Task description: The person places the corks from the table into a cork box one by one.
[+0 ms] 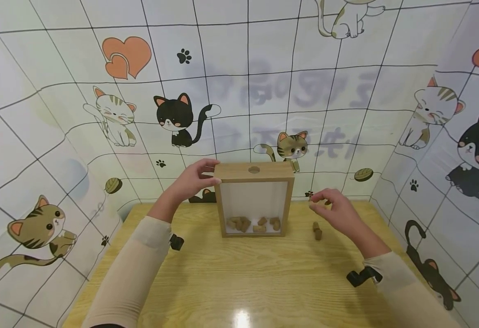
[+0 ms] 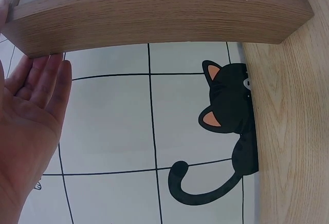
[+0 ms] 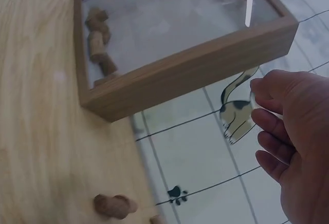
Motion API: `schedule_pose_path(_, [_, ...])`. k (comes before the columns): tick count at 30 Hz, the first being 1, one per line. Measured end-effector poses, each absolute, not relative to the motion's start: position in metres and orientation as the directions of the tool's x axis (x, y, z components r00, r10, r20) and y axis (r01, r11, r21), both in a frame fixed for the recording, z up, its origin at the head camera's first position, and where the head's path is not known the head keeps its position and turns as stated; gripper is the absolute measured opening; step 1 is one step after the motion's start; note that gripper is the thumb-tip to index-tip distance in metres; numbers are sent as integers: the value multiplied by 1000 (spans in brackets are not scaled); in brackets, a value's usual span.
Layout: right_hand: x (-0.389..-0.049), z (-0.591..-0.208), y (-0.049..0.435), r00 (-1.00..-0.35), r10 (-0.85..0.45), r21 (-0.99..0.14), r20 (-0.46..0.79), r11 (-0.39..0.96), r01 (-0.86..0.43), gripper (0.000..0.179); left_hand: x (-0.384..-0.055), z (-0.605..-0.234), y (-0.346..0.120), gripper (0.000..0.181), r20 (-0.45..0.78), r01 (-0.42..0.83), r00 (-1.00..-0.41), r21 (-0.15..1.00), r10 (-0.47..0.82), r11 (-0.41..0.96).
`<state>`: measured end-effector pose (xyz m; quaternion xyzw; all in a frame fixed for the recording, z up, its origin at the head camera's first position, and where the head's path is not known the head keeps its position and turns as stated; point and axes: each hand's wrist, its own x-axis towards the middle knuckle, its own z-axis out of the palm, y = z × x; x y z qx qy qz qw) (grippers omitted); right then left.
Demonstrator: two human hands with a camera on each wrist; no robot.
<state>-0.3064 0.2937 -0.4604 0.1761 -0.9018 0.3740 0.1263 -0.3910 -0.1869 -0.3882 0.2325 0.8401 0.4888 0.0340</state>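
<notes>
A wooden shadow box (image 1: 253, 177) with a clear front and a round hole (image 1: 254, 170) in its top stands upright on the table. Several corks (image 1: 259, 228) lie along its bottom inside. My left hand (image 1: 192, 180) holds the box's upper left corner, the thumb at the front edge and the fingers (image 2: 59, 88) reaching to the back edge. To the right of the box, my right hand (image 1: 335, 210) hovers with loosely curled fingers, nothing visible between them. Below it, loose corks (image 1: 317, 231) lie on the table.
The wooden table (image 1: 239, 273) meets a backdrop sheet (image 1: 231, 91) printed with cats and grid lines close behind the box. The sheet also rises at both sides. Black wrist mounts (image 1: 364, 276) sit on the sleeves.
</notes>
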Motion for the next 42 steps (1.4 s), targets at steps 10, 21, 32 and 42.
schedule_pose_path(10, [-308, -518, 315, -896, -241, -569, 373, 704, -426, 16, -391, -386, -186, 69, 167, 351, -894, 838, 416, 417])
schedule_pose_path(21, [-302, -556, 327, -930, -189, -612, 315, 708, -351, 22, -389, -386, -185, 68, 168, 351, -894, 840, 416, 415])
schedule_pose_path(32, [-300, -575, 332, -950, -163, -659, 267, 689, -303, 26, -388, -386, -185, 68, 167, 351, -892, 841, 420, 411])
schedule_pose_path(42, [-302, -589, 328, -954, -146, -653, 261, 701, -286, 31, -390, -388, -185, 68, 171, 353, -892, 842, 419, 408])
